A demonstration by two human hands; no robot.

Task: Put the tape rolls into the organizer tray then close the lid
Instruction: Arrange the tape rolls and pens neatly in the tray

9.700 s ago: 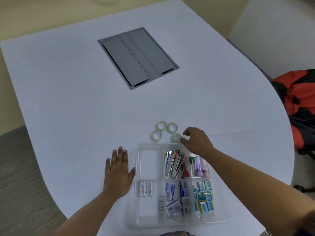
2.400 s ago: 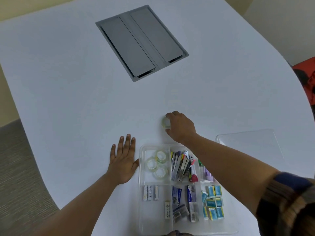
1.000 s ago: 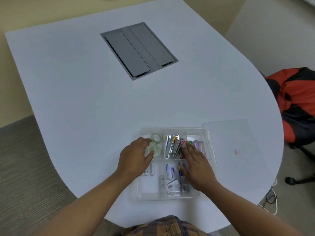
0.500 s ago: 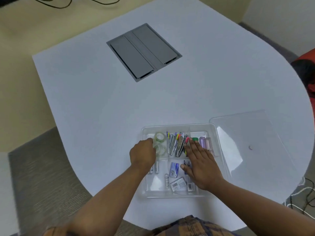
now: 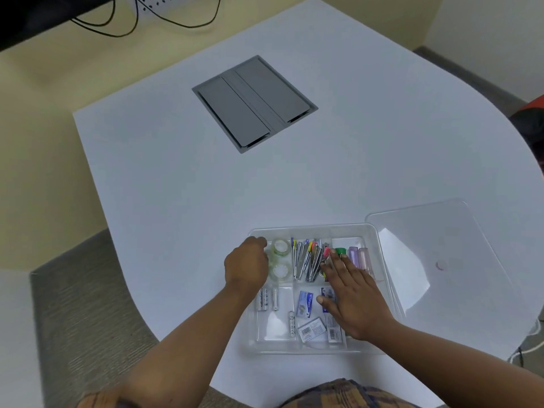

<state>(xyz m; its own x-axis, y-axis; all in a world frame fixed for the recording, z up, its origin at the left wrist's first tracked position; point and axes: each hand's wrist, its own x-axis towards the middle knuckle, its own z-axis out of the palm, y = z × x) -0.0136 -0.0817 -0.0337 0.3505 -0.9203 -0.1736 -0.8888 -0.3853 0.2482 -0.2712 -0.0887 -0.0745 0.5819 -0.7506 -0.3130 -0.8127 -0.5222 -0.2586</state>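
Two tape rolls [image 5: 279, 259] seen lodged in organizer tray [image 5: 312, 229] far-left compartment; left hand [image 5: 247, 265] curled beside them, right hand [image 5: 350, 293] spread flat; lid [image 5: 441, 260] left off at counter right edge.

Lighting: bright, even, from overhead. Shadows: soft, faint, under both forearms. Glare: pale sheen on the clear lid [image 5: 441, 260] at right of frame. Distortion: wide-angle bowing toward frame edges; table [image 5: 176, 187] outline curves. Focus: slightly soft throughout; upper-left corner dark.
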